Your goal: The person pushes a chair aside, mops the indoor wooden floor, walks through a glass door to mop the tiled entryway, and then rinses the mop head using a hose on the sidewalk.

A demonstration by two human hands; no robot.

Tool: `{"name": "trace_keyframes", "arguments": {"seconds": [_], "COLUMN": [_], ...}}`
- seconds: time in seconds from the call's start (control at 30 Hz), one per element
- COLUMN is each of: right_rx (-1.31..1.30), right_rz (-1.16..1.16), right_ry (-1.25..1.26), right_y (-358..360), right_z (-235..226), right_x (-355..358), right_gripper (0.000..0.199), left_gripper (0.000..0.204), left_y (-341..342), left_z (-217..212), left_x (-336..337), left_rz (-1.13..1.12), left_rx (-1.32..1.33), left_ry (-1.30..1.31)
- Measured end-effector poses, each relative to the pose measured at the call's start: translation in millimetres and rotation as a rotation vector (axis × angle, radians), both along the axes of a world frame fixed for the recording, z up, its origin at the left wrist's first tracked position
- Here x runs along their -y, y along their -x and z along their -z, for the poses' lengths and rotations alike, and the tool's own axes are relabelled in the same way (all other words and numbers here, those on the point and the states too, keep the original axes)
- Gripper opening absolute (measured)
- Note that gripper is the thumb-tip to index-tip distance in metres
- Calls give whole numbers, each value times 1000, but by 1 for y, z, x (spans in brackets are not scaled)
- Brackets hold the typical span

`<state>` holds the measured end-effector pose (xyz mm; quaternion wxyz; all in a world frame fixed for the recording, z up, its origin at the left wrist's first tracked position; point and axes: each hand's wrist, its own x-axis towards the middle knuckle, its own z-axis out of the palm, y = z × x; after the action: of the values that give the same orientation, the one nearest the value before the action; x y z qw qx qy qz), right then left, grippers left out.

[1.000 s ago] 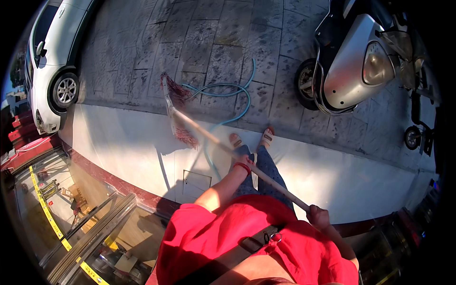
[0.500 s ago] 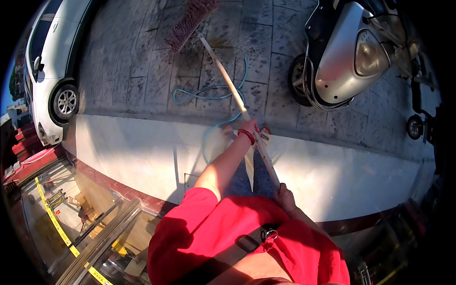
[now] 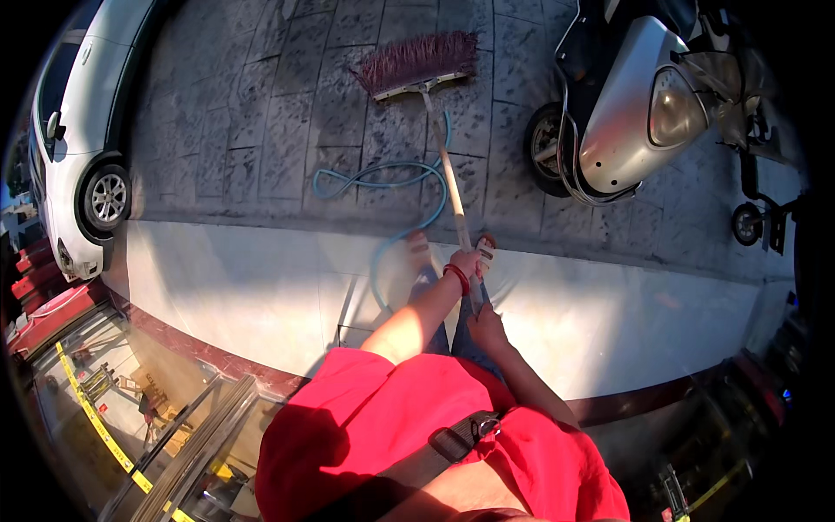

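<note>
Both hands grip the pale wooden handle of a wide broom. My left hand, with a red bracelet at its wrist, is wrapped round the handle in front of my feet. Lower down, close to my body, my right hand is closed round the handle near its end. At the far end, the dark red bristles fan out from a straight bar on the grey paving. Between my feet and the bristles, a light blue hose lies looped on the ground, partly crossed by the handle.
A silver scooter stands on the right and a white car on the left. I stand on a pale stone ledge bordering the darker paving. Behind glass at lower left are cardboard boxes.
The bristles have swung from upper left to the right and nearer, and the handle stands steeper. My right hand has moved forward and left, closer to my left hand. Both still grip the broom.
</note>
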<state>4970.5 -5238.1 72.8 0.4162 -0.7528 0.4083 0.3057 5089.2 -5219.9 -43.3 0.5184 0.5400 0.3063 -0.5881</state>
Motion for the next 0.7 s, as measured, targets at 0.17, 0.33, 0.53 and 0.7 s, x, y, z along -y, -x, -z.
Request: {"name": "trace_keyframes", "arguments": {"seconds": [0.17, 0.33, 0.53, 0.7], "right_rx": [-164, -94, 592, 1162], "right_rz": [30, 83, 208, -13], "right_ry": [-31, 71, 127, 359], "right_y": [36, 38, -52, -154], "right_z": [-42, -50, -153, -156], "right_x": [-7, 8, 55, 81], "right_gripper": [38, 38, 36, 19], "left_gripper": [19, 21, 40, 36], "left_y": [42, 22, -70, -112], "left_z": [-27, -36, -74, -72], "left_x": [-10, 6, 2, -87], "left_rz": [37, 188, -86, 6], "left_rx": [-108, -297, -221, 120], "left_ry": [-38, -10, 659, 449]}}
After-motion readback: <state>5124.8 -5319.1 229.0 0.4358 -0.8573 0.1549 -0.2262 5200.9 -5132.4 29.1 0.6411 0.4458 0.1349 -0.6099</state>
